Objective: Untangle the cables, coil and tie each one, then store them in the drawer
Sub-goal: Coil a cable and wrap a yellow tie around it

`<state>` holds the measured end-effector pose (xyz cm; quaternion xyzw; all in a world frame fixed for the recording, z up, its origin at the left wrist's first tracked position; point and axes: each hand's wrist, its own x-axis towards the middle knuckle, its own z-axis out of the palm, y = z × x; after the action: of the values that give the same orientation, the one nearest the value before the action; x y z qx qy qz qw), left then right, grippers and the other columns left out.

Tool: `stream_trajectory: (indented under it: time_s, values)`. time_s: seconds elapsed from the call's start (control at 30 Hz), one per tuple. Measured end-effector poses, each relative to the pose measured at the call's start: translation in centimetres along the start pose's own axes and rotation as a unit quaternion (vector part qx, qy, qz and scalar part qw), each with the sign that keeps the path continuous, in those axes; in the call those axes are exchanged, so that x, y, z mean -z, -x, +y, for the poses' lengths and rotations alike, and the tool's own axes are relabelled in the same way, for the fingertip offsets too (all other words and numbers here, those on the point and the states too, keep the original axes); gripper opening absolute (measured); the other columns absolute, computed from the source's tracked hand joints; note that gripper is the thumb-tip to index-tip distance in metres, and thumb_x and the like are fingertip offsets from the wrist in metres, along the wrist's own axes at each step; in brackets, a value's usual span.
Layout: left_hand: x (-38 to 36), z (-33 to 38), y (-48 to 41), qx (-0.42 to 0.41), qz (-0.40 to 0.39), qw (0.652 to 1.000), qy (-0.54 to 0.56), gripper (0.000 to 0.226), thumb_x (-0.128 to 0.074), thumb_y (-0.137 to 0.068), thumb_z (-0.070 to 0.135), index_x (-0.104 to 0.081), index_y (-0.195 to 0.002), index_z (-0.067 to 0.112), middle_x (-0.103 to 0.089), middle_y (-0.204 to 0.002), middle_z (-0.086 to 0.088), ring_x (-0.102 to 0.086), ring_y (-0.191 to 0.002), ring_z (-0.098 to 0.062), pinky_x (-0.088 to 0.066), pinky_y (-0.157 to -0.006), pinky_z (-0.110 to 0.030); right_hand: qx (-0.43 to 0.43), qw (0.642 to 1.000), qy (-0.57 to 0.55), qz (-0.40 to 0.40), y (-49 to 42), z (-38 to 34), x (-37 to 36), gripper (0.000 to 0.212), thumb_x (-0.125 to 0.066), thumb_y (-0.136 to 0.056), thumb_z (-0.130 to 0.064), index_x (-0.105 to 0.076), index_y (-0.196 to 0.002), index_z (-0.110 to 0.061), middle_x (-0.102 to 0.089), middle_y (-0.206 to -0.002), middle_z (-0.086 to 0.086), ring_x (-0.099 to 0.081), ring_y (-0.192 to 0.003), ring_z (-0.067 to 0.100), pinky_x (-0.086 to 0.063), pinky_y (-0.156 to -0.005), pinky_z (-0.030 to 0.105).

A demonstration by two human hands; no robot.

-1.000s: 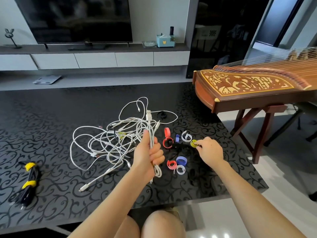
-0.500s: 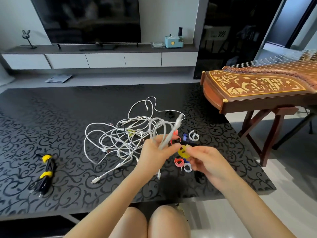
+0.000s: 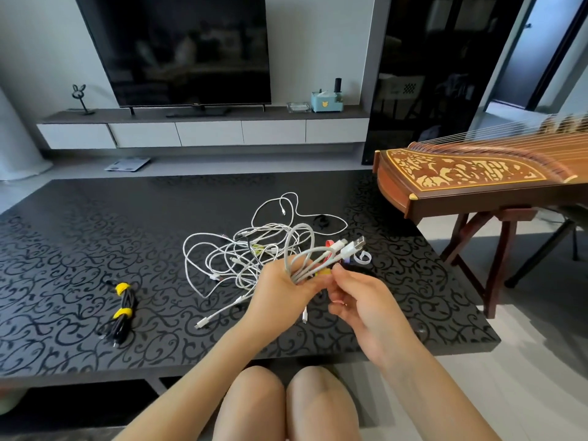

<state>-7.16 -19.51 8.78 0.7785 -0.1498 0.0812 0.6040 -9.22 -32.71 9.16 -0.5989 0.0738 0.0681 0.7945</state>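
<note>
Nearest me, my knees show below the near edge of the surface. Just above that edge, toward its right half, my left grip is curled round a coiled white cable: the loops stand up out of my fist, two plugs point away to the right, and one short end hangs down under my palm. My right grip meets it from the right, thumb and forefinger pinching a yellow tie that lies against the coil where my left fingers hold it. Both grips are raised off the surface. Behind my left grip, about the middle of the surface, lies the tangle of white cables, with one plug trailing toward the near edge and a loop reaching toward the far edge. Toward the left edge lies a black cable bundle, bound with two yellow ties. Behind the plugs, toward the right edge, a few loose ties lie partly hidden, red, purple and white. Past the far right corner stands a wooden zither on its frame. Against the far wall runs a low cabinet with white drawer fronts, and a dark TV stands on it.
</note>
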Motion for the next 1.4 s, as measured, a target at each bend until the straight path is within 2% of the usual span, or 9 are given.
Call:
stream_trajectory:
  time_s: [0.2, 0.43, 0.67, 0.93, 1.03, 1.13, 1.27, 1.33, 1.4]
  values:
    - [1.4, 1.9, 1.0, 0.133, -0.076, 0.962, 0.227, 0.009, -0.078, -0.068, 0.014, -0.07, -0.065, 0.016, -0.04, -0.044, 0.005, -0.028, -0.035, -0.007, -0.024, -0.036, -0.018, 0.113, 0.99, 0.036, -0.076, 1.8, -0.5, -0.5, 0.03, -0.057, -0.084, -0.029, -0.072, -0.082, -0.003, -0.074, -0.102, -0.001, -0.059, -0.068, 0.001, -0.044, -0.063, 0.016]
    - [1.6, 2.3, 0.6, 0.293, -0.063, 0.866, 0.401, 0.032, -0.043, -0.085, -0.011, -0.057, -0.064, 0.009, -0.028, -0.037, 0.007, -0.02, -0.026, -0.002, -0.021, -0.029, -0.013, 0.089, 0.992, 0.022, -0.085, 2.4, -0.6, 0.4, 0.023, -0.06, -0.082, -0.024, -0.072, -0.082, -0.004, -0.067, -0.075, 0.001, -0.059, -0.07, 0.007, -0.051, -0.063, 0.019]
    - [1.3, 2.5, 0.8, 0.288, -0.066, 0.862, 0.413, 0.01, -0.061, -0.069, 0.001, -0.063, -0.072, 0.01, -0.029, -0.039, 0.007, -0.021, -0.026, -0.002, -0.023, -0.029, -0.014, 0.127, 0.99, 0.008, -0.06, 2.4, 0.0, -0.9, 0.005, -0.064, -0.083, -0.008, -0.062, -0.087, -0.005, -0.063, -0.075, 0.004, -0.055, -0.066, 0.012, -0.046, -0.06, 0.021]
    - [2.8, 2.4, 0.2, 0.236, 0.064, 0.93, 0.274, 0.006, -0.064, -0.084, 0.003, -0.061, -0.081, 0.005, -0.03, -0.041, 0.008, -0.022, -0.031, -0.004, -0.023, -0.031, -0.016, 0.086, 0.983, -0.03, -0.157, 3.0, -0.8, 1.0, 0.047, -0.063, -0.071, -0.003, -0.058, -0.117, -0.007, -0.046, -0.067, 0.002, -0.036, -0.056, 0.011, -0.028, -0.049, 0.021]
    - [2.5, 2.7, 0.5, 0.227, 0.042, 0.932, 0.279, 0.007, -0.064, -0.084, 0.002, -0.06, -0.08, 0.005, -0.027, -0.042, 0.007, -0.021, -0.032, -0.005, -0.023, -0.032, -0.017, 0.021, 0.991, -0.004, -0.135, 2.8, -1.1, 0.7, 0.038, -0.071, -0.069, -0.018, -0.066, -0.105, -0.007, -0.033, -0.057, -0.001, -0.026, -0.05, 0.01, -0.017, -0.048, 0.023]
    - [2.0, 3.0, 0.8, 0.217, 0.004, 0.932, 0.29, 0.01, -0.064, -0.084, 0.001, -0.058, -0.077, 0.006, -0.028, -0.041, 0.007, -0.02, -0.031, -0.005, -0.023, -0.031, -0.017, 0.011, 0.98, 0.163, -0.111, 2.8, -0.9, 0.2, 0.021, -0.061, -0.088, -0.033, -0.075, -0.092, -0.018, -0.029, -0.052, -0.006, -0.025, -0.047, 0.008, -0.021, -0.044, 0.019]
    - [2.8, 3.1, 1.0, 0.182, -0.044, 0.957, 0.22, 0.01, -0.068, -0.082, 0.007, -0.062, -0.075, 0.009, -0.032, -0.049, 0.003, -0.023, -0.034, -0.006, -0.024, -0.033, -0.017, 0.042, 0.97, 0.222, -0.085, 2.9, -1.3, 1.0, 0.027, -0.065, -0.084, -0.034, -0.071, -0.061, -0.021, -0.04, -0.049, -0.007, -0.034, -0.046, 0.007, -0.027, -0.046, 0.017]
    - [3.6, 3.2, 1.2, 0.176, -0.103, 0.962, 0.18, 0.024, -0.071, -0.079, 0.033, -0.061, -0.083, 0.012, -0.033, -0.052, 0.006, -0.025, -0.038, -0.006, -0.025, -0.036, -0.016, 0.043, 0.971, 0.236, -0.009, 2.4, -1.8, 1.7, 0.032, -0.066, -0.084, -0.027, -0.067, -0.052, -0.019, -0.047, -0.05, -0.006, -0.035, -0.044, 0.005, -0.026, -0.048, 0.02]
    - [3.9, 3.2, 1.2, 0.224, -0.169, 0.937, 0.209, 0.068, -0.056, -0.073, 0.074, -0.054, -0.096, 0.01, -0.031, -0.055, 0.006, -0.024, -0.041, -0.007, -0.026, -0.039, -0.017, 0.028, 0.971, 0.233, 0.054, 1.6, -2.1, 2.4, 0.043, -0.062, -0.083, -0.017, -0.058, -0.041, -0.016, -0.044, -0.04, -0.009, -0.032, -0.035, 0.004, -0.023, -0.046, 0.021]
